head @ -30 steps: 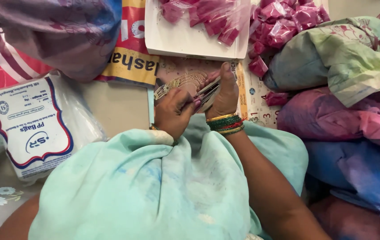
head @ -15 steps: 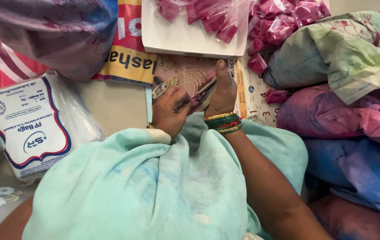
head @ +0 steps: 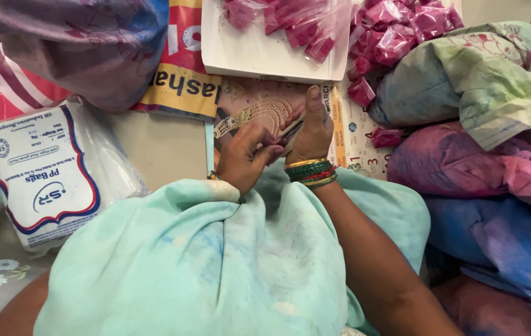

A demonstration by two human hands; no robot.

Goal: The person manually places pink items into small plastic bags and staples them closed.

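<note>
My left hand (head: pixel 248 155) and my right hand (head: pixel 311 132) meet over a printed card with a gold ornament picture (head: pixel 253 113). Together they pinch a small thin flat item (head: pixel 290 130) between their fingertips; what it is cannot be told. Green, red and gold bangles (head: pixel 311 171) ring my right wrist. Light turquoise cloth (head: pixel 197 261) covers my lap and left arm below the hands.
A white tray (head: pixel 247 56) at the top holds small pink packets in clear plastic (head: pixel 303 22). More pink packets (head: pixel 402 31) lie to its right. Cloth bundles (head: pixel 495 143) pile on the right. A white printed pack of plastic bags (head: pixel 35 174) lies on the left.
Both hands have stayed over the card, fingers shifting slightly on the small item. The view has drifted a little.
</note>
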